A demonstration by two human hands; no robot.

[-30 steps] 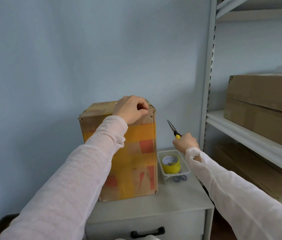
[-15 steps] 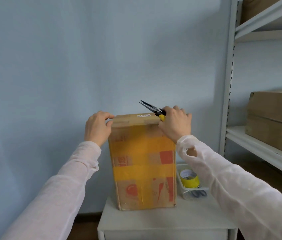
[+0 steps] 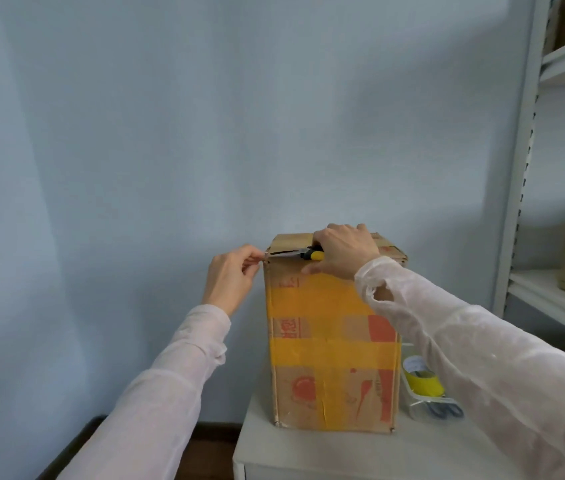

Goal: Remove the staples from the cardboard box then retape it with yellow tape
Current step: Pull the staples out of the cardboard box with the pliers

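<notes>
Fingers (image 3: pixel 343 232) of right hand (image 3: pixel 343 252) gripping pliers (image 3: pixel 303 253), handles mostly hidden, left hand (image 3: pixel 229 275) pinching cardboard box (image 3: pixel 326 306) corner, detail too small to tell

Cardboard box (image 3: pixel 329 341): tall, upright, lower centre-right of the frame, standing on the bench (image 3: pixel 309 452). Front face worn, with red print and broad yellow tape bands; top flaps closed. Pliers (image 3: pixel 303 253): yellow-handled, level along the top front edge, tips at the box's upper left corner, gripped by the right hand (image 3: pixel 343 251). Yellow tape roll (image 3: pixel 423 379): in a clear tray (image 3: pixel 426 407) just right of the box base.
</notes>
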